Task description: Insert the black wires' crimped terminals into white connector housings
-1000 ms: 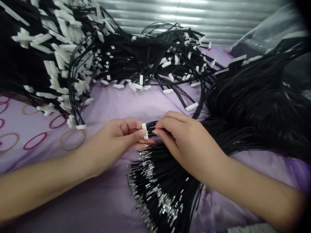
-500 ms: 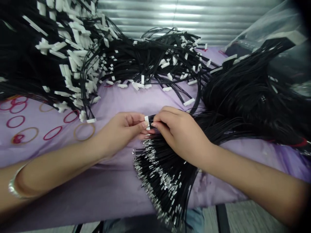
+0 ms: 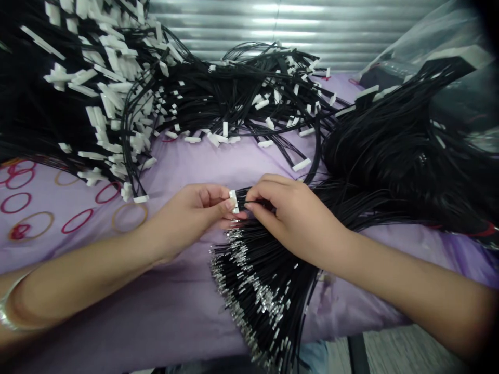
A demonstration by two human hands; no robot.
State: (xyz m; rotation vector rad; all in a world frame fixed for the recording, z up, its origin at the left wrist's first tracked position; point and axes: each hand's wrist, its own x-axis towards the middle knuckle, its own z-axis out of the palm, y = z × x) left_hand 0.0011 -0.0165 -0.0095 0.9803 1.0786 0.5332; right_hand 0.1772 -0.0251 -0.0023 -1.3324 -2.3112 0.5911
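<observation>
Slightly lower than a moment ago, our left hand (image 3: 191,218) pinches a white plastic connector (image 3: 233,201) between thumb and fingertips, while our right hand (image 3: 294,221) grips the black wires (image 3: 242,196) entering it. Just below, a fan of metal-tipped wires (image 3: 257,296) lies on lilac cloth (image 3: 175,166), with rubber bands (image 3: 130,231) further left.

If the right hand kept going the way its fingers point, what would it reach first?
The right hand would likely meet the black wires first, right behind the white plastic connector held in the left hand; depth is hard to judge here.
</observation>
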